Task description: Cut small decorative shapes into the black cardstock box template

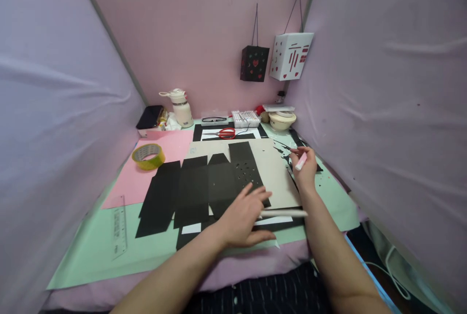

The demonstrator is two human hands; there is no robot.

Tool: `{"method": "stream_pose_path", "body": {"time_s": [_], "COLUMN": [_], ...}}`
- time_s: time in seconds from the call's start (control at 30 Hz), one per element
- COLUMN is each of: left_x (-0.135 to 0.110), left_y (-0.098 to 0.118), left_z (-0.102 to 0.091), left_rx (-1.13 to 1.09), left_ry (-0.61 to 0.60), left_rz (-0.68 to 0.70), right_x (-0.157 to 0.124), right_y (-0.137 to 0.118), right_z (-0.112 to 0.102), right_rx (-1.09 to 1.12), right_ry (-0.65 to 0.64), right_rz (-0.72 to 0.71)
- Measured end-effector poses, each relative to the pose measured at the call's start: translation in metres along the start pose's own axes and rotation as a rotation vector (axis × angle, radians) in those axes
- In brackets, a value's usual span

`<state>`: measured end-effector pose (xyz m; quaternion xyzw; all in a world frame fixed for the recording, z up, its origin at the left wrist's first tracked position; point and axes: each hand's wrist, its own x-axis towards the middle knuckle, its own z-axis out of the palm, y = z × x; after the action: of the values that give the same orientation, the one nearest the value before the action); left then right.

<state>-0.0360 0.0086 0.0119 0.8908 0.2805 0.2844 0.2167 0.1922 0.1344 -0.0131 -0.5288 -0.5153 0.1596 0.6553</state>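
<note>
My left hand [245, 216] lies flat with its fingers apart at the lower edge of a folded black card cutout [191, 185]. A white stick [284, 213] extends right from beside this hand; whether the palm touches it is hidden. Small holes pierce the card's right panel [246, 173]. At the right of the beige board [275, 177], my right hand [305, 165] has its fingers closed around a slim pink-and-white pen-shaped tool [301, 161]. Thin black paper scraps [282, 151] lie by its fingertips.
A yellow tape roll [149, 157] sits on pink paper, with a clear ruler [119, 229] nearer me. Red-handled scissors [226, 133], a marker box [245, 119] and a white bottle [181, 109] stand behind. Two decorated paper boxes, black [254, 64] and white [291, 56], hang above.
</note>
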Motion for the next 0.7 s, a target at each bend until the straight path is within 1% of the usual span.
{"method": "stream_pose_path", "body": {"time_s": [0.07, 0.13, 0.23, 0.3, 0.33, 0.43, 0.5, 0.6, 0.7], "left_x": [0.000, -0.001, -0.002, -0.002, -0.002, -0.002, -0.001, -0.002, -0.003], "left_y": [0.005, 0.007, 0.009, 0.010, 0.010, 0.011, 0.011, 0.012, 0.015], "left_z": [0.009, 0.015, 0.017, 0.015, 0.013, 0.009, 0.009, 0.007, 0.004], "left_rx": [0.041, 0.029, 0.006, -0.007, -0.013, -0.032, -0.053, -0.099, -0.170], "left_ry": [-0.079, -0.108, -0.130, -0.143, -0.149, -0.161, -0.161, -0.143, -0.106], "left_rz": [0.100, 0.117, 0.063, 0.004, -0.026, -0.086, -0.108, -0.161, -0.272], "right_x": [-0.004, -0.006, -0.005, 0.001, 0.005, 0.017, 0.021, 0.022, 0.023], "right_y": [0.000, -0.003, -0.008, -0.012, -0.013, -0.015, -0.014, -0.009, -0.002], "right_z": [0.001, 0.002, 0.007, 0.013, 0.018, 0.032, 0.040, 0.046, 0.046], "right_rx": [-0.031, -0.088, -0.256, -0.435, -0.532, -0.756, -0.828, -0.862, -0.824], "right_ry": [-0.109, -0.263, -0.531, -0.687, -0.744, -0.852, -0.887, -0.903, -0.900], "right_rz": [-0.009, -0.028, -0.106, -0.221, -0.288, -0.455, -0.513, -0.538, -0.558]}}
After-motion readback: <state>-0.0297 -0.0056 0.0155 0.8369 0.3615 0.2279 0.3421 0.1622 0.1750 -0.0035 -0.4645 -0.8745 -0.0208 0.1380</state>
